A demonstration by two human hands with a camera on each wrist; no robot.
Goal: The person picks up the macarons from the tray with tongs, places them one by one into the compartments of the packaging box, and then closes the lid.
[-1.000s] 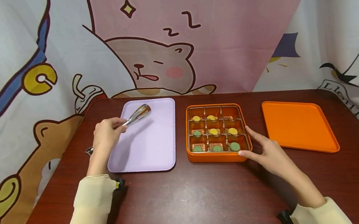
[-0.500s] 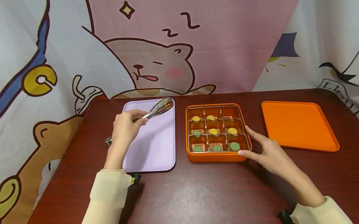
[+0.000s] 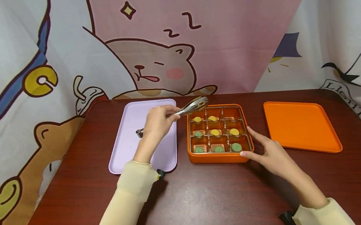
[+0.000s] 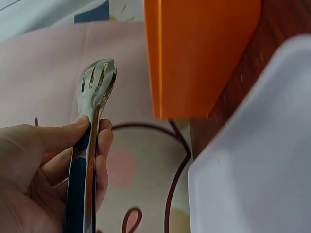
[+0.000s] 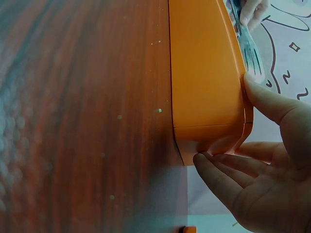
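My left hand (image 3: 158,123) holds metal serving tongs (image 3: 194,105) by their dark grips, thumb on one side and fingers on the other. In the left wrist view the slotted heads of the tongs (image 4: 98,80) lie close together, with nothing visible between them. They reach over the back left edge of an orange box (image 3: 219,157). Inside the box, a clear divided insert holds yellow cookies (image 3: 214,132) and green cookies (image 3: 236,147), one to a compartment; the back right compartment shows none. My right hand (image 3: 271,154) rests with extended fingers along the box's right side, thumb at its front corner.
A lilac tray (image 3: 126,157) lies left of the box, partly under my left hand. An orange lid (image 3: 302,126) lies flat to the right. Both are on a dark red-brown table (image 3: 209,204), with a printed cloth (image 3: 225,39) hanging behind it.
My left hand has carried the tongs rightward, from over the lilac tray to the back left edge of the orange box. My right hand and the box have stayed in place.
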